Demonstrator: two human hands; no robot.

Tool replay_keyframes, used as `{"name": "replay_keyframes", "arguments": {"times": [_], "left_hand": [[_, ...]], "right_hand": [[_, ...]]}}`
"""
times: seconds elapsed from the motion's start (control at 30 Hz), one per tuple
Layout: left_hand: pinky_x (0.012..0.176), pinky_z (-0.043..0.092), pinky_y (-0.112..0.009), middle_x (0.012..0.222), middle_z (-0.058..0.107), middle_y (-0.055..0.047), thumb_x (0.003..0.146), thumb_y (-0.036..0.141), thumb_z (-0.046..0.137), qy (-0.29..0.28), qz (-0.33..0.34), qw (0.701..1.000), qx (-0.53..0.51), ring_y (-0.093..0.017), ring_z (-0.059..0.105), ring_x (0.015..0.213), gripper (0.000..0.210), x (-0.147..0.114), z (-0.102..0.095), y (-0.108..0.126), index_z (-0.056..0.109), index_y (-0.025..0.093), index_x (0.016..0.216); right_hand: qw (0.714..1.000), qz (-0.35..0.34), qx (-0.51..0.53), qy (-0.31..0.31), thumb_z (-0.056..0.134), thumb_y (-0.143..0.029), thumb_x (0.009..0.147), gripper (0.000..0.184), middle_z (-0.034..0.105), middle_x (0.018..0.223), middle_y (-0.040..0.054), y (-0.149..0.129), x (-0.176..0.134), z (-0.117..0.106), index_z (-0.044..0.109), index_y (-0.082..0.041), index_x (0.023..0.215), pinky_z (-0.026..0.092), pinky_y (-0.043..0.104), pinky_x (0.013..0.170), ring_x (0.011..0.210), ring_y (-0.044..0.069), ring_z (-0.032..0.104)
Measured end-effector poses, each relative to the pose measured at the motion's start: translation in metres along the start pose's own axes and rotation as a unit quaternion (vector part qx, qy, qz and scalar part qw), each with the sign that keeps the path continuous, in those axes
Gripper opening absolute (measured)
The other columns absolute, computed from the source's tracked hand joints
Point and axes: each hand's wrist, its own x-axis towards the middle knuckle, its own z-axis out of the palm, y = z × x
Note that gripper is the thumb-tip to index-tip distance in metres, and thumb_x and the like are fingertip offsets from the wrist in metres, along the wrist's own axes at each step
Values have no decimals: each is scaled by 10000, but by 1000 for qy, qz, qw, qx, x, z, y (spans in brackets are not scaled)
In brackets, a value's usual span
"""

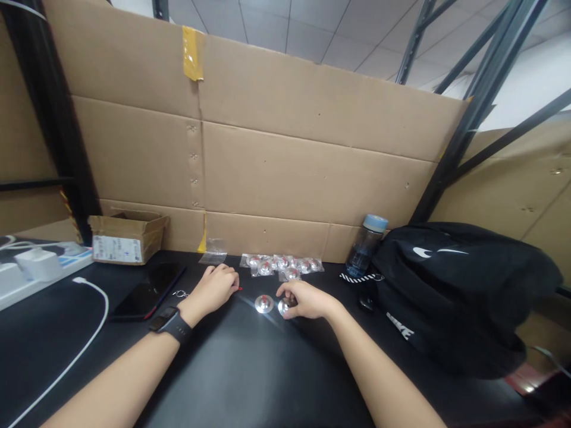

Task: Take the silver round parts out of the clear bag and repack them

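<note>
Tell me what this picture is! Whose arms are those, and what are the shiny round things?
A person wears a camera on their head, so you see their own arms from above. The left hand, with a watch on its wrist, rests curled on the black table. The right hand touches a shiny metal disc. A second disc lies between the hands. Behind them are more discs in little clear bags. There is also a phone, a box, a bottle and a black backpack.
</note>
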Motion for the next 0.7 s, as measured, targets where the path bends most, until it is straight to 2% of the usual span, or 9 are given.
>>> {"name": "replay_keyframes", "arguments": {"times": [0.23,0.33,0.5,0.6,0.7], "left_hand": [[829,296,-366,989,680,-52,934,201,504,3,20,1000,18,-248,551,1047,185,-2,12,-5,625,211,794],[826,281,-365,984,683,-53,939,182,486,14,23,999,17,-248,552,1037,182,-2,14,-5,611,207,809],[826,272,-356,877,688,-20,1002,250,431,23,23,999,-27,-202,600,886,187,1,7,3,593,215,916],[831,268,-350,874,687,2,995,267,468,36,39,997,-48,-175,609,852,159,1,1,9,594,223,909],[842,268,-349,906,698,17,946,234,557,52,55,995,-59,-166,613,884,92,1,-5,12,612,232,871]], "right_hand": [[999,-36,-30,12,842,-301,687,446,618,985,12,-7,-3,-2,681,-242,1099,425,279,824,923,178,570],[998,-52,-25,0,843,-313,675,472,642,1023,14,-7,-4,-5,680,-238,1112,429,276,827,932,180,587],[996,-70,-11,-54,846,-227,620,613,658,1088,7,-5,-7,-12,655,-257,1202,441,247,776,878,159,595],[995,-83,-23,-51,810,-163,623,585,663,1067,5,-5,-8,-12,670,-257,1183,443,244,781,884,161,591],[996,-73,-35,-39,794,-186,654,505,658,1022,19,-6,-8,-12,692,-239,1146,451,262,812,899,175,593]]}}
